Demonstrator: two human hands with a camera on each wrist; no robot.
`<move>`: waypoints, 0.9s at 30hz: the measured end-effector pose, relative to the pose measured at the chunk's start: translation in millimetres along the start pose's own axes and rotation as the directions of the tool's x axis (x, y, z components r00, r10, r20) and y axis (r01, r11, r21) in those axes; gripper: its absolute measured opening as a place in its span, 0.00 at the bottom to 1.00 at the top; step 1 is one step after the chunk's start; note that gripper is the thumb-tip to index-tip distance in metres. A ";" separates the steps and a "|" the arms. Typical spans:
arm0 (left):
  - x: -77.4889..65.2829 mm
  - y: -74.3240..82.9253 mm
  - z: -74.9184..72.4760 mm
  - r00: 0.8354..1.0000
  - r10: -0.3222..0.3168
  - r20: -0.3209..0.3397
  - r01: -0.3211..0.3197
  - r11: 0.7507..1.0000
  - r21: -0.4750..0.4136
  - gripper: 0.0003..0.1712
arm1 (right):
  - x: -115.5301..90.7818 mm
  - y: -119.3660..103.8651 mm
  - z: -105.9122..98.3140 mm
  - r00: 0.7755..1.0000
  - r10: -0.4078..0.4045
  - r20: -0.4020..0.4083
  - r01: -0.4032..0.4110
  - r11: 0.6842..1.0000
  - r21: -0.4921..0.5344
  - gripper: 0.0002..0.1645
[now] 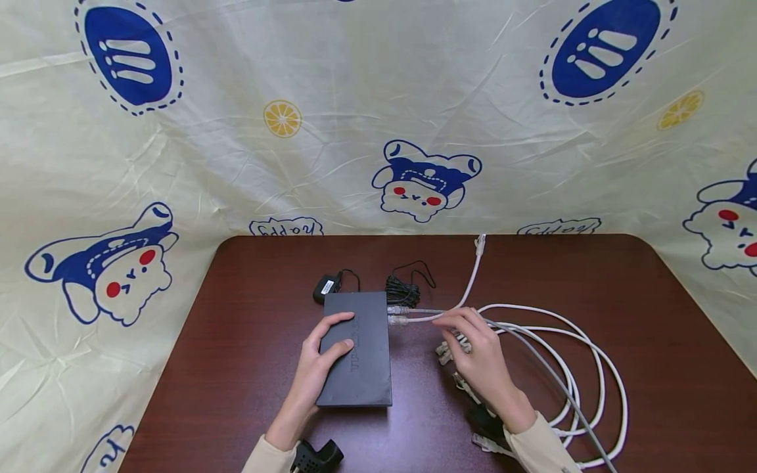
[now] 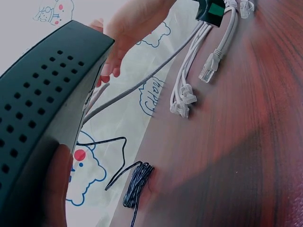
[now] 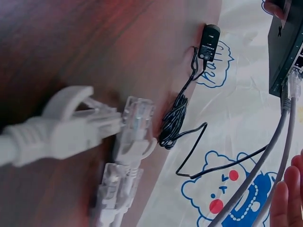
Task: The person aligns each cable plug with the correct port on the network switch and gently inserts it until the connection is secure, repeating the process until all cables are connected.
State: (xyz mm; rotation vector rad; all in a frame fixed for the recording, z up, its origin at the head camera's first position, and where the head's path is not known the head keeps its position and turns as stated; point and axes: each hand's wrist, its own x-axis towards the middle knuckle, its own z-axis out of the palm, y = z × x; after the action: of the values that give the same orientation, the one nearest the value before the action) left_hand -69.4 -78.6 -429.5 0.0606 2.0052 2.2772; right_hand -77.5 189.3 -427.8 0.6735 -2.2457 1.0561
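Note:
My left hand (image 1: 313, 364) grips a dark flat network switch (image 1: 369, 355) by its left side, thumb and fingers on its top face. Rows of small vent holes line the switch's near wall in the left wrist view. Two network cable plugs (image 1: 398, 320) sit in ports on its right side, one cable grey and one white. Beside these cables is my right hand (image 1: 481, 355), its fingers loosely bent and the fingertips right at the white cable. In the right wrist view, those fingers (image 3: 289, 194) lie alongside the cable without curling round it.
Behind the switch lie a black power adapter (image 1: 326, 287) and its bundled black cord (image 1: 402, 291). White cables (image 1: 624, 401) loop across the table's right side. Several loose clear plugs (image 1: 454, 346) lie below my right hand, and another plug (image 1: 480, 244) points toward the far edge.

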 end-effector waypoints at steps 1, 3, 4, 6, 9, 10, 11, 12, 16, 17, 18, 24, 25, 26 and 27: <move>-0.2 0.1 0.1 1.000 0.000 0.001 0.000 1.000 -0.002 0.22 | -1.0 0.4 -0.5 1.000 0.005 0.001 -0.005 1.000 0.003 0.20; -0.1 0.3 0.2 1.000 -0.001 0.001 0.001 1.000 -0.007 0.22 | -2.9 1.1 -1.6 1.000 0.011 0.002 -0.011 1.000 0.001 0.20; -0.1 0.3 0.3 1.000 -0.001 0.001 0.001 1.000 -0.009 0.22 | -4.0 1.7 -2.1 1.000 0.014 0.003 -0.014 1.000 0.002 0.20; -0.1 0.4 0.3 1.000 0.000 0.003 0.000 1.000 -0.016 0.22 | -6.2 3.1 -3.1 1.000 0.023 0.005 -0.023 1.000 -0.004 0.20; -0.1 0.4 0.2 1.000 0.000 0.004 0.000 1.000 -0.019 0.22 | -10.2 5.6 -4.5 0.999 0.036 0.011 -0.036 0.999 -0.009 0.21; -0.2 0.4 0.1 1.000 0.000 0.004 0.000 1.000 -0.019 0.22 | -11.6 6.5 -4.8 0.999 0.037 0.013 -0.036 0.999 -0.013 0.21; -0.2 0.4 0.1 1.000 0.000 0.004 0.000 1.000 -0.019 0.22 | -12.7 7.2 -5.1 0.999 0.035 0.015 -0.035 0.999 -0.020 0.22; -0.2 0.3 0.0 1.000 0.000 0.004 0.000 1.000 -0.018 0.22 | -14.0 7.9 -5.3 0.999 0.029 0.014 -0.029 0.999 -0.029 0.23; -0.1 0.2 -0.2 1.000 0.001 0.003 -0.001 1.000 -0.016 0.22 | -18.7 9.9 -6.5 1.000 0.017 0.017 -0.015 0.997 -0.073 0.26; -0.1 0.2 -0.2 1.000 0.001 0.004 -0.001 1.000 -0.016 0.22 | -19.7 10.3 -6.9 1.000 0.017 0.018 -0.016 0.996 -0.083 0.27; -0.1 0.2 -0.3 1.000 0.001 0.003 -0.001 1.000 -0.016 0.22 | -20.7 10.6 -7.2 1.000 0.020 0.020 -0.018 0.996 -0.090 0.27; -0.2 -0.1 -0.6 1.000 0.004 0.004 -0.004 1.000 -0.016 0.22 | -26.8 13.7 -8.4 0.996 0.067 0.051 -0.061 0.993 -0.105 0.26; -0.2 -0.1 -0.7 1.000 0.005 0.004 -0.005 1.000 -0.014 0.22 | -27.7 14.4 -8.5 0.996 0.075 0.057 -0.069 0.992 -0.107 0.25; -0.3 -0.1 -0.7 1.000 0.005 0.004 -0.005 1.000 -0.013 0.22 | -28.4 15.0 -8.7 0.994 0.084 0.063 -0.077 0.991 -0.108 0.25; -0.3 -0.1 -0.8 1.000 0.005 0.005 -0.005 1.000 -0.013 0.22 | -29.1 15.7 -9.0 0.993 0.094 0.069 -0.086 0.990 -0.110 0.25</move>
State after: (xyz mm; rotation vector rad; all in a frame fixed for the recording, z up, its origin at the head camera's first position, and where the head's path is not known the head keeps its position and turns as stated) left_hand -69.2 -79.4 -429.7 0.0704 1.9902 2.2909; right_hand -64.3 211.1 -450.6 0.5799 -2.3975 0.9591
